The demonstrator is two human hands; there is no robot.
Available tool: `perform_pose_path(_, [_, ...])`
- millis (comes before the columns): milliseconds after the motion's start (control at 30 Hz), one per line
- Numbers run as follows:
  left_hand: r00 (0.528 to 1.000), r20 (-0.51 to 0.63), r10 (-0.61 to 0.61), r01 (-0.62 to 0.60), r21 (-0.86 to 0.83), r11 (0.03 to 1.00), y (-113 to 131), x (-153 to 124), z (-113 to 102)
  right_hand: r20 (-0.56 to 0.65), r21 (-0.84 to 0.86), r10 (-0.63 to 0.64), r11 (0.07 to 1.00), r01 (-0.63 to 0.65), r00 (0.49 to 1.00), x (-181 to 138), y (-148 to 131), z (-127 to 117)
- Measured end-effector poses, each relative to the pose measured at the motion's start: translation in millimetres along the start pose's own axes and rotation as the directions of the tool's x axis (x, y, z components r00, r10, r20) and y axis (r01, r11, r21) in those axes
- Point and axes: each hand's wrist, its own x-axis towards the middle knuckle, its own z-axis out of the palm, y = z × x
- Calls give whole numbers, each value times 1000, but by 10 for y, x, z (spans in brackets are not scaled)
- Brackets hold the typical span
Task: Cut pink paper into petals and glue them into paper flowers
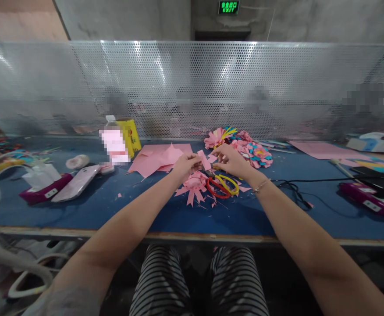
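Two bare hands meet over a blue tabletop (192, 221), a small pink paper strip (204, 160) between them. The left hand (188, 165) has thumb and fingertips pinched together on the strip's left side. The right hand (229, 159), just right of the strip, has its fingers bent inward; whether they grip anything I cannot tell.

Just nearer than the hands lies a pink paper flower with fringed petals (194, 183). Right beside it rest scissors (225, 188) with one red and one yellow handle loop, paper scraps strewn around them. On the far left of the hands, pink paper sheets (162, 159) overlap flat on the table; on their far right sits a heap of pink, blue and yellow paper flowers (256, 154).

Farther left stand a bottle (115, 147) and a yellow packet (133, 138), with a smartphone (76, 184) leaning on a purple power strip (36, 193) nearer. A perforated metal screen (192, 66) runs along the far edge.
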Motion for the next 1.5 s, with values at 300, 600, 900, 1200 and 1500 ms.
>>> perform_pose_path(300, [998,41,42,-44,47,998,-9,-21,29,-63,89,-22,996,28,998,30,-42,197])
perform_pose_path(600, [981,58,187,-195,215,957,3,-56,76,-66,428,302,869,-246,951,65,-3,313])
perform_pose_path(900, [978,69,195,-206,213,955,-2,-61,91,-17,572,425,747,-340,905,63,8,323])
perform_pose_path(1200, [969,93,229,-244,207,947,-30,-40,72,75,699,456,610,-373,887,50,-36,343])
perform_pose_path(1500, [945,137,297,-323,255,911,-2,-73,76,112,783,502,487,-388,857,51,-73,354])
